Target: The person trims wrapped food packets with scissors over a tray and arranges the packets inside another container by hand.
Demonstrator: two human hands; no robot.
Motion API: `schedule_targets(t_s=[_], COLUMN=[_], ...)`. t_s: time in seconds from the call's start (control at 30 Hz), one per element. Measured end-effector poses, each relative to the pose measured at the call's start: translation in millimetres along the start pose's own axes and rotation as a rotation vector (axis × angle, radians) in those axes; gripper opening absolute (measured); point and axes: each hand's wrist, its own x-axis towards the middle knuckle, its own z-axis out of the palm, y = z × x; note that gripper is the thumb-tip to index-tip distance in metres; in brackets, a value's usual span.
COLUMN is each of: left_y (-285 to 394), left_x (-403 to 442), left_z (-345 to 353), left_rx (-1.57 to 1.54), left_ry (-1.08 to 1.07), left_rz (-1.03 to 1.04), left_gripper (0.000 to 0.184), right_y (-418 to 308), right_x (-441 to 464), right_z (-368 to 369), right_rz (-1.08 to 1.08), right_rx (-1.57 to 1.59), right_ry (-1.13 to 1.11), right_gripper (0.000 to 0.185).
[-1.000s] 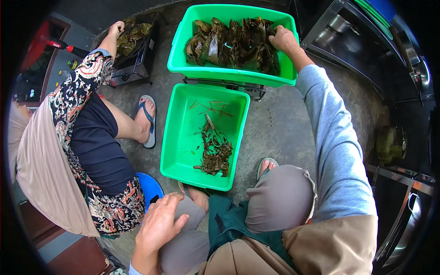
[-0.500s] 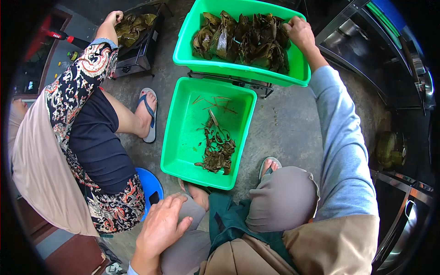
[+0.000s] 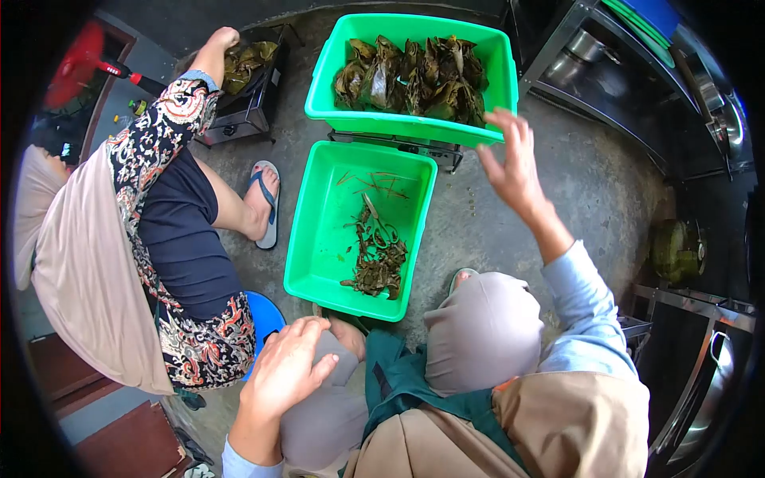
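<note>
Fingers [image 3: 513,137] spread and empty, my right hand [image 3: 518,175] at two o'clock should clear the upper green tub [image 3: 390,123] without brushing it.

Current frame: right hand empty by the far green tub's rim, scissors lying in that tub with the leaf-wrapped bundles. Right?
Wrong on the scissors: the head view shows them in the nearer green tub, with the leaf scraps. The rest holds: right hand empty by the far green tub's rim, leaf-wrapped bundles inside that tub.

open floor [image 3: 466,235] below right hand [image 3: 516,167], tub [image 3: 382,122] ahead
</note>
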Motion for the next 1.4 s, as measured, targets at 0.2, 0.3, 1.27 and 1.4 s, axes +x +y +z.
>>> schedule_targets(t_s=[0.2,0.3,1.27,1.4], left_y=[-5,-4,-10,-3], left_x=[0,3,381,418], left_z=[10,14,-98,-100], left_rx=[0.02,-0.009,-0.113,0.038], left_ry=[0.028,-0.006,0.76,0.757], left_rz=[0.058,0.054,0.044,-0.098], left_gripper=[0.047,0.047,0.042,0.059], right_y=[-22,-22,100,96], right_x=[-122,-131,45,42], right_z=[-6,-14,55,54], right_rz=[0.529,0.478,0.45,0.426], right_rx=[0.34,0.283,0.188,0.159], right_ry=[-0.394,-0.413,0.188,0.15], right_gripper=[0.051,0.046,0.025,0.024])
